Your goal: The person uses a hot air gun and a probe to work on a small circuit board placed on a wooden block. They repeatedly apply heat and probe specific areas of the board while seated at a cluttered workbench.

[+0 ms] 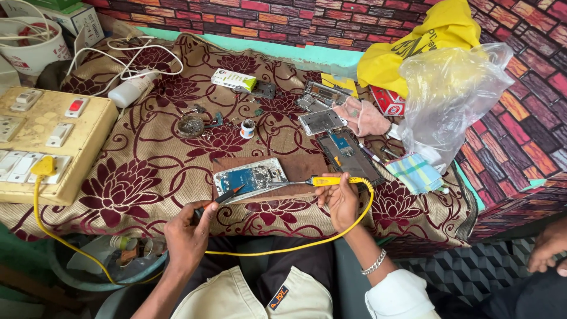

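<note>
An opened phone (251,178) with a blue circuit board lies on a brown wooden board (295,168) on the floral cloth. My left hand (188,233) holds a dark tool with an orange tip (227,195), its point touching the phone's lower left edge. My right hand (339,198) grips a yellow-handled soldering iron (331,181), its metal tip reaching left over the phone. The iron's yellow cable (354,221) loops under my right wrist and runs left.
A cream switchboard (44,142) holds the yellow plug at left. Other phone parts (348,155), a solder spool (248,128), a white bottle (133,88), a checked cloth (416,172) and a plastic bag (446,97) lie around. Another person's hand (549,245) rests at the right.
</note>
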{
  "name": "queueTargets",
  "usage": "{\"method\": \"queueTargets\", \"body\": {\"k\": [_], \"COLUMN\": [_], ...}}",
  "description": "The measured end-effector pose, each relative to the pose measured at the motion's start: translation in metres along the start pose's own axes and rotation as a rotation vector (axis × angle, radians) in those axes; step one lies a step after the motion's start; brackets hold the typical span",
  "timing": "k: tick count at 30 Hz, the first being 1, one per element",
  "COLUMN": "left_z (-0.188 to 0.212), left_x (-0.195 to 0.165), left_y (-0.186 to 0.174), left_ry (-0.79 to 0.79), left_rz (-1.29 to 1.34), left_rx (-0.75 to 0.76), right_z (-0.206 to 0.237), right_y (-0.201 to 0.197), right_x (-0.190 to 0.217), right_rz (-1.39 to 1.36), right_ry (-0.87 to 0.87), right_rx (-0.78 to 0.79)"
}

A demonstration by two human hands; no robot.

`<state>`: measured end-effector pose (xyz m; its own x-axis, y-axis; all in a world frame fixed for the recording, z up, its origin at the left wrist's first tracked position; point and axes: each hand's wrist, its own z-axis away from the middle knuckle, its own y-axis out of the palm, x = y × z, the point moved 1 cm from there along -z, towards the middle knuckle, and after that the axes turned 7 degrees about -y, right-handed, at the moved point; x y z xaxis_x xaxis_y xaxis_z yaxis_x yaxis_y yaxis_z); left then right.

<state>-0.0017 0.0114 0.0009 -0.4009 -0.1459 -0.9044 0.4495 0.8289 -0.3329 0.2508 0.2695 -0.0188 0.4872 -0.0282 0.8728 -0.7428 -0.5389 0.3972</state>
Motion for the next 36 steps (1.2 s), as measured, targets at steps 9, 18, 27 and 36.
{"method": "queueTargets", "body": {"k": [9, 18, 27, 36], "left_z": [0.0001, -0.0008, -0.0007, -0.0005], "left_x": [-0.0020, 0.0005, 0.0017, 0.0003], "left_y": [-0.0005, 0.0015, 0.0024, 0.0024], "left_ry": [0.025, -0.033, -0.051, -0.052], "left_rz": [0.031, 0.016, 0.020, 0.015], "left_rx": [0.013, 0.042, 0.068, 0.083], "right_z": [0.0010, 0.0002, 0.0008, 0.0013], "right_y": [-0.0009, -0.0007, -0.0004, -0.0011], "right_x": [0.0032, 0.0039, 0.0055, 0.0047], "right_rz": [0.002, 0.003, 0.008, 0.004], "right_ry": [0.017, -0.018, -0.016, -0.010], "right_rx": [-0.009, 0.029, 0.044, 0.024]}}
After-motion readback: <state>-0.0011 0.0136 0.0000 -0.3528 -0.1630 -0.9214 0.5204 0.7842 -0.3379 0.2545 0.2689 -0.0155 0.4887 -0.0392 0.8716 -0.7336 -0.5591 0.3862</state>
